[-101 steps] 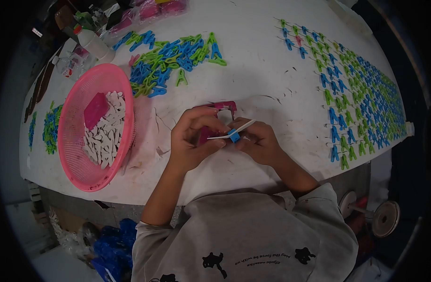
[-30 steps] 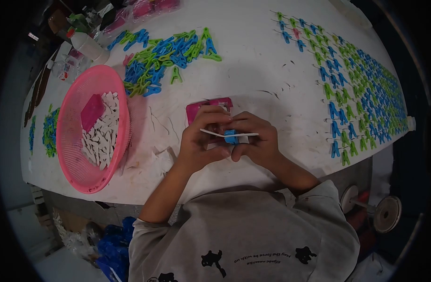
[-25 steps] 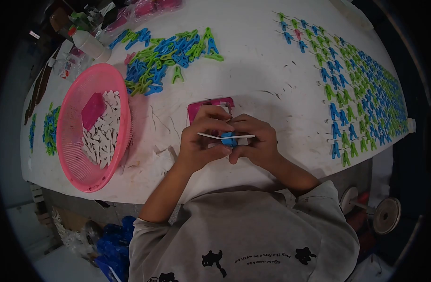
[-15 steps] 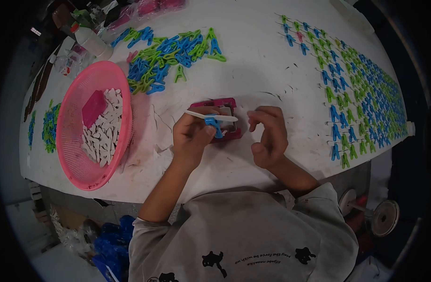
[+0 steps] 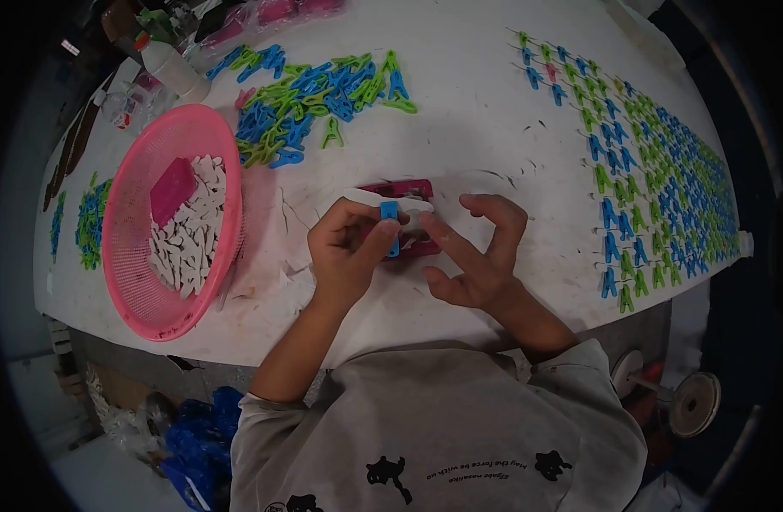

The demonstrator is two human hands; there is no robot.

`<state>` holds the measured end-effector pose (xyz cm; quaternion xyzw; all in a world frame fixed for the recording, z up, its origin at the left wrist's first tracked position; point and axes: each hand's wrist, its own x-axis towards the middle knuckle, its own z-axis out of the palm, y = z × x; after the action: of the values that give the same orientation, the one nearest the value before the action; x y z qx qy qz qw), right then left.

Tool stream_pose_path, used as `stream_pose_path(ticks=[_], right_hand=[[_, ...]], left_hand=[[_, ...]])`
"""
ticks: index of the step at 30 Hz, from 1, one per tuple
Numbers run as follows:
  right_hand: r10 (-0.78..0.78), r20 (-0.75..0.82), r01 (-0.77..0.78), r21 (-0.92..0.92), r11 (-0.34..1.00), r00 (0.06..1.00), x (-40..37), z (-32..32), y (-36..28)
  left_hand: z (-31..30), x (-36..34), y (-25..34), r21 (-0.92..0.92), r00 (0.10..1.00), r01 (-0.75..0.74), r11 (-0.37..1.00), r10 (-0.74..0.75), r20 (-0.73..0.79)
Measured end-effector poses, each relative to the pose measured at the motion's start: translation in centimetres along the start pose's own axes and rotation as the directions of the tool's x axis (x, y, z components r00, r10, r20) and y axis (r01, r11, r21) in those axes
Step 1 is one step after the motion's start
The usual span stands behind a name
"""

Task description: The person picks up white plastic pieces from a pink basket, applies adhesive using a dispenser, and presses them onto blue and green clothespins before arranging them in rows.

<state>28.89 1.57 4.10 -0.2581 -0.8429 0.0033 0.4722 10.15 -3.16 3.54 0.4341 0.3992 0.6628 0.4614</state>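
Observation:
My left hand (image 5: 345,252) pinches a blue clothespin (image 5: 390,211) between thumb and fingers. A white, slim piece (image 5: 363,196) sits in the jaws of that clothespin and sticks out to both sides. My right hand (image 5: 487,264) has its fingers apart, with the index fingertip right at the white piece's right end. Just beneath both hands lies a small dark pink tray (image 5: 421,247) with a greyish inside, partly hidden by my left hand and the clothespin.
A pink mesh basket (image 5: 118,273) holds many white pieces (image 5: 187,239) and a magenta block (image 5: 172,191). Behind it stands a white bottle (image 5: 171,68). Blue and green clothespins lie heaped (image 5: 310,102) at the back. Rows of clothespins with white pieces (image 5: 656,171) cover the table's right side.
My right hand has moved left, its index finger reaching to the white piece. My left hand has turned the clothespin more upright, still holding it.

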Motion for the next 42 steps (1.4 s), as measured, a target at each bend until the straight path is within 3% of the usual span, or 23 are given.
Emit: stream_pose_path(ticks=[12, 14, 16, 19, 23, 41, 42], right_hand=[[0.083, 0.091, -0.085, 0.016, 0.996, 0.992, 0.1, 0.1, 0.1], [0.124, 0.112, -0.136, 0.106, 0.985, 0.986, 0.2, 0.2, 0.1], [0.13, 0.137, -0.153, 0.173, 0.973, 0.982, 0.3, 0.1, 0.4], [0.12, 0.173, -0.168, 0.299, 0.939, 0.978, 0.4, 0.1, 0.9], [0.093, 0.183, -0.168, 0.45, 0.877, 0.979, 0.2, 0.4, 1.1], [0.047, 0.101, -0.08, 0.349, 0.934, 0.994, 0.2, 0.1, 1.0], [0.049, 0.101, -0.082, 0.347, 0.934, 0.994, 0.0, 0.0, 1.0]], left_hand=[[0.2, -0.1, -0.3, 0.029, 0.998, -0.056, 0.998, 0.056, 0.024], [0.0, -0.1, -0.3, 0.03, 0.998, -0.06, 0.998, 0.059, 0.027], [-0.5, 0.0, -0.2, 0.024, 0.996, 0.026, 0.999, -0.028, 0.085], [-0.9, 0.2, -0.3, -0.088, 0.99, 0.035, 0.996, -0.023, 0.136], [-1.8, 0.3, -0.5, -0.103, 0.98, 0.068, 0.992, -0.047, 0.195], [-1.6, 0.4, -0.1, -0.222, 0.958, 0.144, 0.964, -0.08, 0.276], [-1.3, 0.6, -0.2, -0.115, 0.971, 0.029, 0.993, -0.001, 0.24]])
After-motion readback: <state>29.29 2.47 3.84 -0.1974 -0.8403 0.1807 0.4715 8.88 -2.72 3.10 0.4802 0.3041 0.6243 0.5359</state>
